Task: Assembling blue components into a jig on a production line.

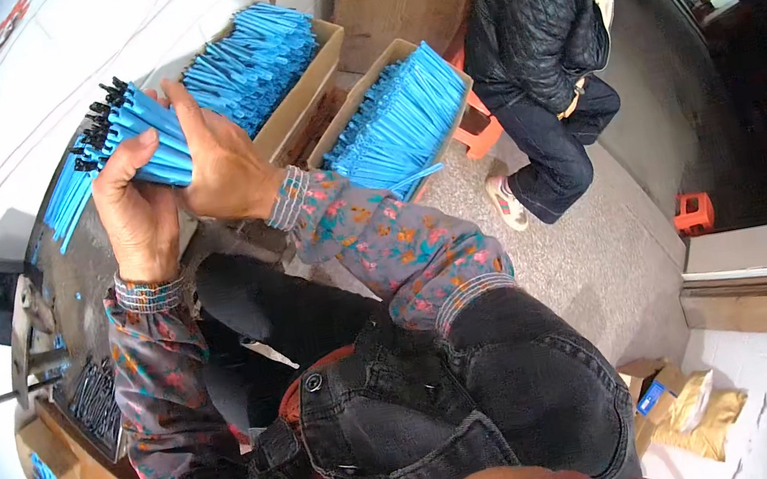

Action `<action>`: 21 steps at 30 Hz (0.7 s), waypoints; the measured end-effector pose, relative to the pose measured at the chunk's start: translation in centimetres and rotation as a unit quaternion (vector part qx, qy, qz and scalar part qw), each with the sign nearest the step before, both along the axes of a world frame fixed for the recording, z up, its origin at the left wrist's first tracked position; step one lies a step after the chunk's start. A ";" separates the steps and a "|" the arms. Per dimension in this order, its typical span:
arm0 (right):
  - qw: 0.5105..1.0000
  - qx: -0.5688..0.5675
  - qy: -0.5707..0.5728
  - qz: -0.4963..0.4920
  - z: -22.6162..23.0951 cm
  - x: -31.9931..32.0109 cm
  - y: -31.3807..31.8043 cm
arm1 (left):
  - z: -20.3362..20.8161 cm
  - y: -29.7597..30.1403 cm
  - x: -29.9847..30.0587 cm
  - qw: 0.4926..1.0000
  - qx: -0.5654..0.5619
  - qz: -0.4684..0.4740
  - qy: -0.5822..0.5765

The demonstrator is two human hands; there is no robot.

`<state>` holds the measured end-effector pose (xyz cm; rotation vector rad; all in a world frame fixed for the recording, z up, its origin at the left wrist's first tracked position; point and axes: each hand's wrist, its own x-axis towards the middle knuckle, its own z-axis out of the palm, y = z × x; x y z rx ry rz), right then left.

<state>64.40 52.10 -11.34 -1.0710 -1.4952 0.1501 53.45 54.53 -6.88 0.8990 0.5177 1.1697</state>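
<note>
Both my hands are closed around one thick bundle of slim blue sticks with black tips (147, 132), tilted so the tips point up and left. My left hand (135, 210) grips the near lower side, its thumb laid across the sticks. From the right, my right hand (227, 164) wraps the bundle, fingers partly hidden behind it. More loose blue sticks (70, 206) lie on the worn dark bench (73, 291) beneath. Just beyond my hands, a cardboard box (329, 46) is heaped with blue sticks, and a second box (469, 83) to its right is likewise full.
A person in a black quilted jacket (533, 11) sits on a red stool (480, 134) at the far right. A tray of dark rods (93, 395) and a cardboard box (88, 472) stand at left. Another red stool (694, 213) is at right.
</note>
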 end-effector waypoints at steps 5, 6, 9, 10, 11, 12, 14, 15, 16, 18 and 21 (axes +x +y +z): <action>0.988 -0.136 0.047 0.048 0.2 1.7 -0.8 | -2.5 1.6 1.2 1.000 -0.013 -0.013 0.015; 0.983 -0.164 0.063 0.061 0.1 1.9 -0.6 | -3.0 1.9 1.1 0.998 -0.027 -0.012 0.053; 0.975 -0.219 -0.007 0.030 -1.7 2.3 0.6 | -0.7 0.2 2.1 0.997 -0.008 -0.001 0.076; 0.978 -0.205 0.008 0.039 -2.3 2.7 1.0 | -1.8 0.6 1.1 0.991 0.035 -0.015 0.127; 0.979 -0.194 0.025 0.053 -2.9 4.0 1.5 | -1.8 -0.2 0.5 0.979 0.051 0.030 0.196; 0.976 -0.213 -0.043 -0.001 -3.0 6.1 2.0 | -2.3 -0.5 -0.9 0.951 0.134 0.039 0.275; 0.952 -0.249 -0.123 -0.131 -2.7 10.1 2.5 | -2.7 -1.7 -4.5 0.905 0.189 0.071 0.373; 0.939 -0.308 -0.103 -0.111 -3.6 13.8 3.6 | -2.5 -2.5 -5.9 0.851 0.265 0.090 0.444; 0.931 -0.308 -0.124 -0.151 -3.3 15.2 4.1 | -2.5 -3.2 -7.7 0.782 0.332 0.109 0.515; 0.909 -0.326 -0.210 -0.155 -4.2 18.2 6.8 | -3.1 -4.4 -11.7 0.734 0.320 0.150 0.580; 0.846 -0.404 -0.296 -0.182 -5.1 19.6 11.9 | -3.8 -5.9 -15.7 0.663 0.303 0.187 0.658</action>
